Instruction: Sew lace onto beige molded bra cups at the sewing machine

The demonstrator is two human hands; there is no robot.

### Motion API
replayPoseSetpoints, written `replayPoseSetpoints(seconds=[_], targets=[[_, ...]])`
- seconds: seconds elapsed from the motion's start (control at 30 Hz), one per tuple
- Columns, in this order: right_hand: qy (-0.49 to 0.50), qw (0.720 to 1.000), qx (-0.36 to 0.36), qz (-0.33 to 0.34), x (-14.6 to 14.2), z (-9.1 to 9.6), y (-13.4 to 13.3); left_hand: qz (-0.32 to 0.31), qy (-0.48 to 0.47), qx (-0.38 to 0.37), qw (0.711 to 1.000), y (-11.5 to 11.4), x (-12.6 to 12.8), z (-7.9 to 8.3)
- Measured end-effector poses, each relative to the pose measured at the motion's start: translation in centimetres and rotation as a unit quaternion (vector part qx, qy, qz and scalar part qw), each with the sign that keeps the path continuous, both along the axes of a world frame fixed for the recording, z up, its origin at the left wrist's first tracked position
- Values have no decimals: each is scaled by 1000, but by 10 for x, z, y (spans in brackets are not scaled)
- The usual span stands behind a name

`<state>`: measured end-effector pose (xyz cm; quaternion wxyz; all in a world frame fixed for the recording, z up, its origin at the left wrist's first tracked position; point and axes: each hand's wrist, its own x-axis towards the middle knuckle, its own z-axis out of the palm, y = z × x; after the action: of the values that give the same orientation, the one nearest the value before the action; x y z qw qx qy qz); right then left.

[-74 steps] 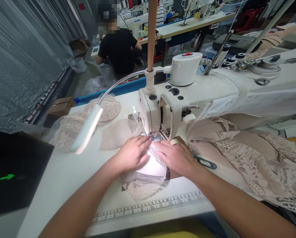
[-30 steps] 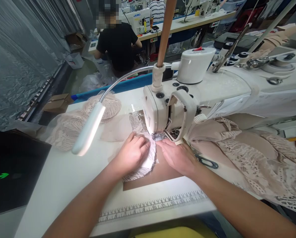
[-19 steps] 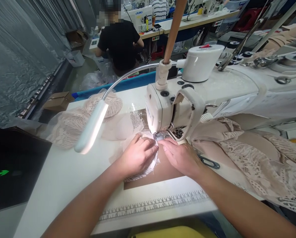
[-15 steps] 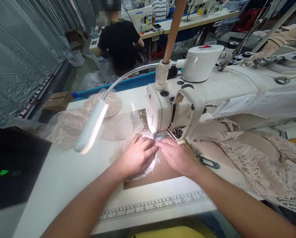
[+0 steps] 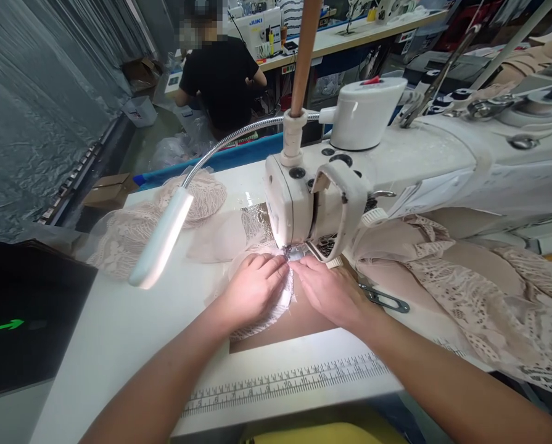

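Note:
A pale lace piece point(image 5: 282, 305) lies under the needle end of a white sewing machine point(image 5: 289, 203). My left hand point(image 5: 252, 290) rests over it, its fingers held together and pressing the lace close to the presser foot point(image 5: 298, 251). From the other side, my right hand point(image 5: 326, 290) has its fingertips closed at the lace's edge, nearly meeting the left fingertips. Both thumbs are mostly hidden, and so is the spot right under the needle. Beneath the hands is a brown plate point(image 5: 310, 320) set in the white table point(image 5: 95, 345).
A lit lamp point(image 5: 162, 237) on a bendy neck hangs left of the machine. Lace cups point(image 5: 201, 197) lie behind it. Beige lace garments point(image 5: 465, 290) spread at right, beside a grey metal clip-shaped tool point(image 5: 387, 301). A printed ruler point(image 5: 285, 385) runs along the front edge. A person point(image 5: 220, 80) sits ahead.
The view has shifted slightly, so the machine and lamp sit a little further left. My left fingers lie flatter and straighter on the lace. Both hands stay by the needle.

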<state>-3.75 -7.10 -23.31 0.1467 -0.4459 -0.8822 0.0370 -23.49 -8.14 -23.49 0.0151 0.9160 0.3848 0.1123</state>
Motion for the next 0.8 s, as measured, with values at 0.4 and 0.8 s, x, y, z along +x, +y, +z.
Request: replayPoseSetpoints(seconds=[0.4, 0.8], targets=[[18, 1000, 22, 3, 0, -3, -1, -8, -23, 1, 1000, 1, -1, -1], [63, 997, -21, 38, 8, 0, 1, -7, -40, -30, 999, 10, -5, 4]])
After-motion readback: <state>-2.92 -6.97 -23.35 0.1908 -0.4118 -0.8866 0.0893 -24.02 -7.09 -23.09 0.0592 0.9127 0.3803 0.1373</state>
